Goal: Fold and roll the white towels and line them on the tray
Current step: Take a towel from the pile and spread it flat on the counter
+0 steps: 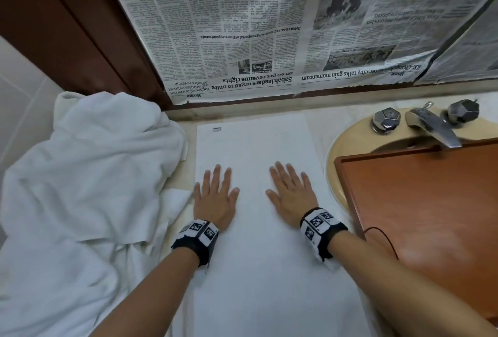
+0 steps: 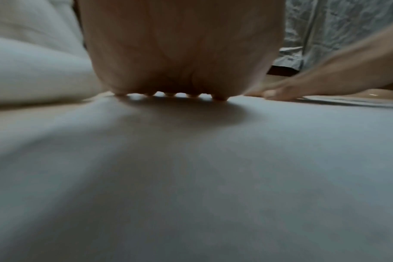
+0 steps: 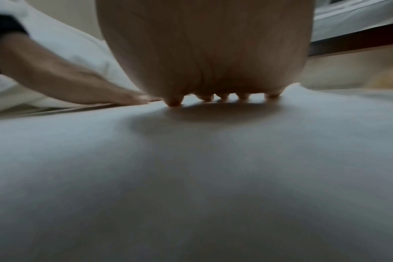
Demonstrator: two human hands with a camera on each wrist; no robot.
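Bathroom counter: folded white towel lies flat at frame centre, tray at right empty. Left hand and right hand press it, fingers spread, gripping nothing. Risk: uneven smoothing skews edges, yielding a crooked roll.

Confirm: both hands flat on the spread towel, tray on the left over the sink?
Wrong side. The tray is on the right, over the sink, as the head view shows. Both the left hand and right hand do lie flat on the spread towel.
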